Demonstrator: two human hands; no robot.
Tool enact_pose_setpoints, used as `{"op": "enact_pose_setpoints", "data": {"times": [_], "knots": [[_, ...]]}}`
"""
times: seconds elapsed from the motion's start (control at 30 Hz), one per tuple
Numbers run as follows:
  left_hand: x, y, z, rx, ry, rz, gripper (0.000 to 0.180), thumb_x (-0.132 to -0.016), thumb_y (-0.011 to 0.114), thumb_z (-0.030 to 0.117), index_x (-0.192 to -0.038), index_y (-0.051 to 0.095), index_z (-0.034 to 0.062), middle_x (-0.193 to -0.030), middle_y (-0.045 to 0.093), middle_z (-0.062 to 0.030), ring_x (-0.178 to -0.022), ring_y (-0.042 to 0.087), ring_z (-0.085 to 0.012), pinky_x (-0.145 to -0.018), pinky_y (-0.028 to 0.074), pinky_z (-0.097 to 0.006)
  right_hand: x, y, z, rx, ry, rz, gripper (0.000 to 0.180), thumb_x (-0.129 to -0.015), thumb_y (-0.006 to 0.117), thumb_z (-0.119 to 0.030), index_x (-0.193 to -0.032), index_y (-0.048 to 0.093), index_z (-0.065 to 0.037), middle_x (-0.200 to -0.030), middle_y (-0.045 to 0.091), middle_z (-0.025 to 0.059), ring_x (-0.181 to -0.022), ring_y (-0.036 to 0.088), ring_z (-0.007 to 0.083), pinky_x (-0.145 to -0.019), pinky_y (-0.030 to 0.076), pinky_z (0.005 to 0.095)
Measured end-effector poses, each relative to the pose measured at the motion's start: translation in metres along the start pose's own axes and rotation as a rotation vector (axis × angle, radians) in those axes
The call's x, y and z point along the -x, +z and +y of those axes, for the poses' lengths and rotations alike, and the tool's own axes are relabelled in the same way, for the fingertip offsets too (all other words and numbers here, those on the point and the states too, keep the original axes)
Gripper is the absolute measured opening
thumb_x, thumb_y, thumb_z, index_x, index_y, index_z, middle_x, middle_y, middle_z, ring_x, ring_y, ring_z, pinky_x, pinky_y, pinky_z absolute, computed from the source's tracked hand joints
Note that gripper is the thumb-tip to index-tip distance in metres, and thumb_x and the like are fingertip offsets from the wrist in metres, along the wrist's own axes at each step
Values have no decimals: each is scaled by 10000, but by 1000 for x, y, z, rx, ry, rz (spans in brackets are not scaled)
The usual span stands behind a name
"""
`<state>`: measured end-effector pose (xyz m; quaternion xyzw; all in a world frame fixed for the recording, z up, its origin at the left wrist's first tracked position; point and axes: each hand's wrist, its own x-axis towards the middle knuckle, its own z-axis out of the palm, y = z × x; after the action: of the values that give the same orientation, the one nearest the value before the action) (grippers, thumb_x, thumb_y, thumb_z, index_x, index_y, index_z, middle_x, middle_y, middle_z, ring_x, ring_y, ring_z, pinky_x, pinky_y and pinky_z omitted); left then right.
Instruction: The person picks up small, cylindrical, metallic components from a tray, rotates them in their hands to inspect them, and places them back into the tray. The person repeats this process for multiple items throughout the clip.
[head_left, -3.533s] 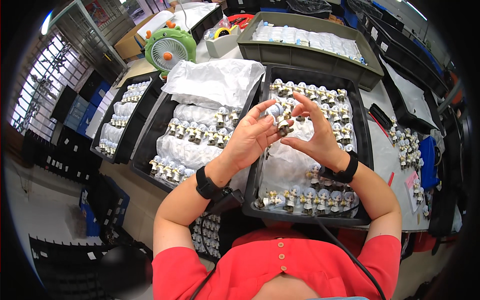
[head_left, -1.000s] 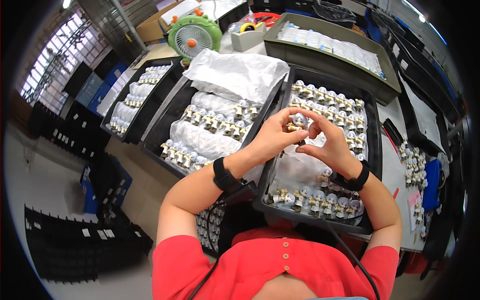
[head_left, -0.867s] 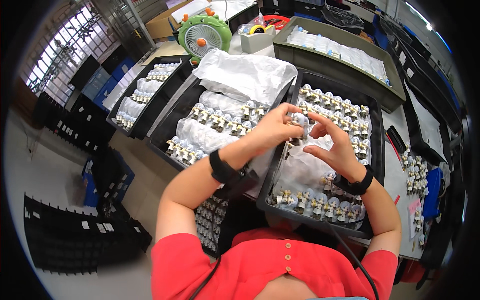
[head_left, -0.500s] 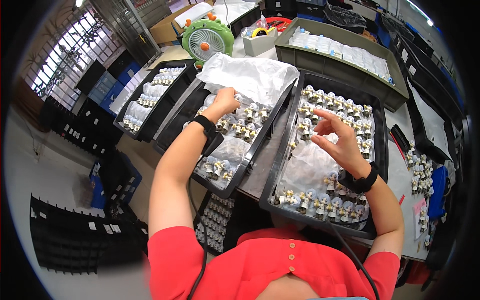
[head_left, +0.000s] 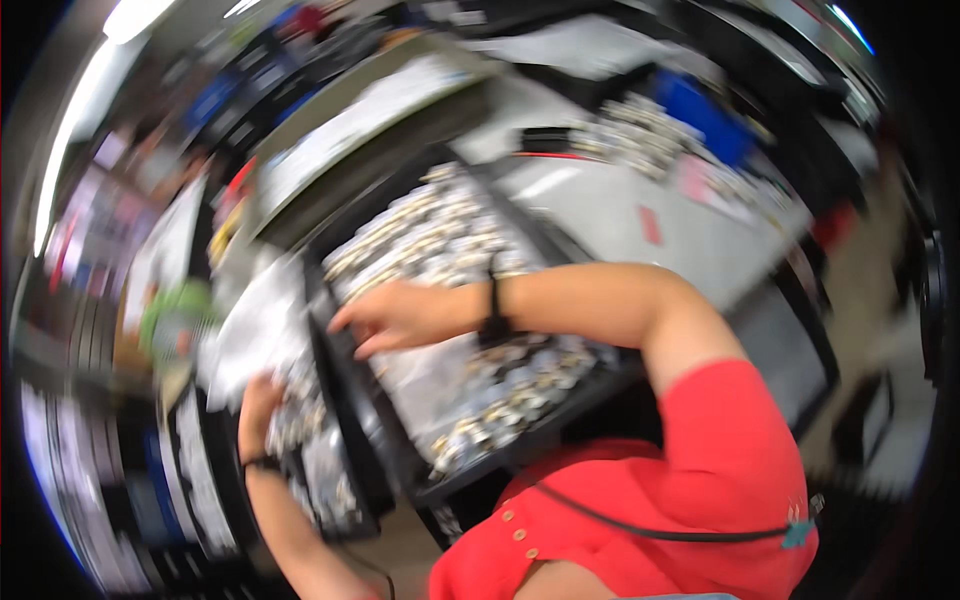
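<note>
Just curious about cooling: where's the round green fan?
At the head view's left, the round green fan stands just left of the crumpled white sheet.

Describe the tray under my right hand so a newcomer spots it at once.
Find the long olive-green bin at the upper left. Beside it, toward the red shirt, sits a black tray, the right hand above it. Rows of small figures fill its far part and near edge, pale wrapping between; the neighbouring tray by the left hand has a white sheet over its far end.
</note>
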<state>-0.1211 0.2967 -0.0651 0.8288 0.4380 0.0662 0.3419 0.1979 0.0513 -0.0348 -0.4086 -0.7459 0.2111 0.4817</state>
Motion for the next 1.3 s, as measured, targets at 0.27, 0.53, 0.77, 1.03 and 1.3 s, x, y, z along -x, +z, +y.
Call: {"op": "enact_pose_setpoints", "data": {"times": [0.27, 0.53, 0.77, 1.03, 1.3], "knots": [[-15, 0, 1, 281, -259, 5, 326, -845, 572, 74, -1163, 501, 65, -853, 511, 32, -727, 510, -74, -623, 470, -253, -1, -3, 11, 163, -29, 54, 356, -699, 681, -168, -1022, 621, -31, -696, 653, 84, -695, 636, 273, -642, 494, 373], [-5, -4, 14, 22, -296, 166, 477, -829, 619, 193, -1267, 471, 76, -1012, 571, -50, -892, 552, -161, -711, 457, -304, 0, 3, 17, 190, -42, -33, 331, -678, 687, -168, -980, 638, -41, -715, 658, 76, -712, 637, 265, -654, 496, 367], [26, -4, 22, -278, 12, 88, 479, -776, 673, 184, -1175, 540, -45, -1154, 576, -175, -1076, 542, -255, -911, 422, -348, -2, 12, 24, 205, -129, -52, 276, -656, 682, -177, -903, 656, -56, -727, 655, 111, -713, 633, 291, -655, 493, 385], [61, 28, 90, -175, 73, 87, 496, -790, 678, 309, -1167, 565, 6, -1115, 606, -176, -1025, 577, -266, -861, 454, -345, 15, -17, 1, 124, 93, -155, 309, -759, 671, -117, -1045, 611, -16, -873, 656, 154, -771, 643, 266, -697, 505, 347], [119, 50, 65, -231, 185, 59, 512, -786, 685, 351, -1172, 567, 35, -1115, 608, -182, -1016, 588, -318, -881, 450, -391, 19, 3, 37, 168, 33, -191, 298, -783, 669, -190, -1050, 626, -64, -844, 659, 110, -754, 641, 247, -702, 508, 331]]}}
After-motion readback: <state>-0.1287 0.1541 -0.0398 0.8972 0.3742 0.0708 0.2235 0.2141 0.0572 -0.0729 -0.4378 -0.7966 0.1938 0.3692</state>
